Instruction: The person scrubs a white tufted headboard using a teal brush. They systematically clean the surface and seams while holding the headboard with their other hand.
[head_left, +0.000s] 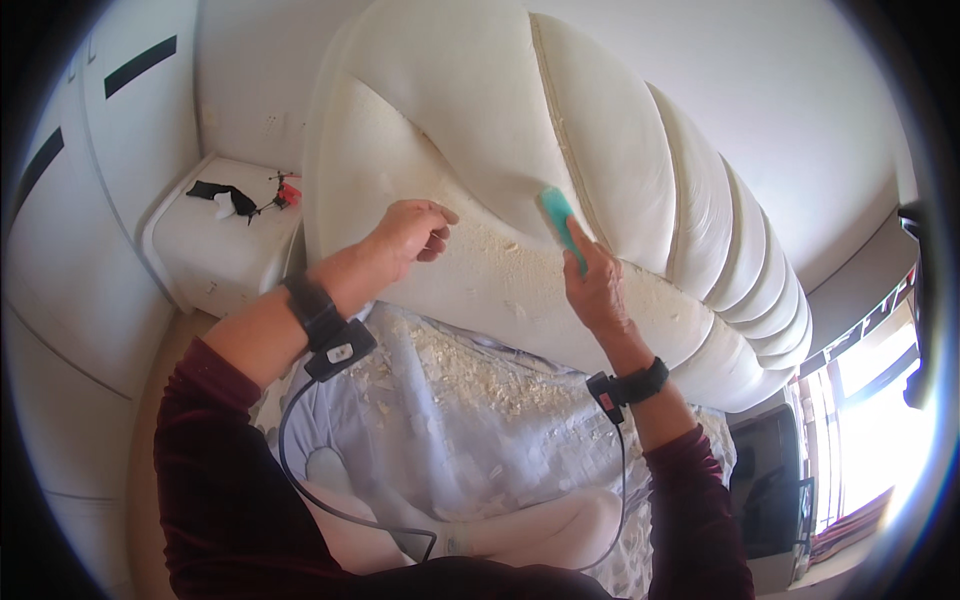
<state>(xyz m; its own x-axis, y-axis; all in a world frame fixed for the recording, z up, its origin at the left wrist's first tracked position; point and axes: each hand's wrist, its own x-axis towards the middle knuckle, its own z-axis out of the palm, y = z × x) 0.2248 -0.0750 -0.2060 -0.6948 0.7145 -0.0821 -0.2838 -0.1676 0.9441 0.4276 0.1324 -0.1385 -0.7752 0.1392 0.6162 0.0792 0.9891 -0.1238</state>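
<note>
A teal-handled brush (561, 217) is in my right hand (598, 289), its head against the cream padded headboard (480, 127) near a stitched seam. My left hand (420, 229) is half curled in front of the headboard's lower panel; whether something small is between its fingers cannot be told. The lower panel has rough, peeled patches of its covering. Many pale flakes (517, 386) lie on the light grey sheet (427, 450) below. Both wrists wear black straps with small boxes and cables.
At the left, a white nightstand (225, 255) holds a black cloth item (225, 196) and a red and black object (286, 195). White wardrobe doors (127, 150) stand beyond it. A dark television screen (765, 480) and a bright window (877, 420) are at the right.
</note>
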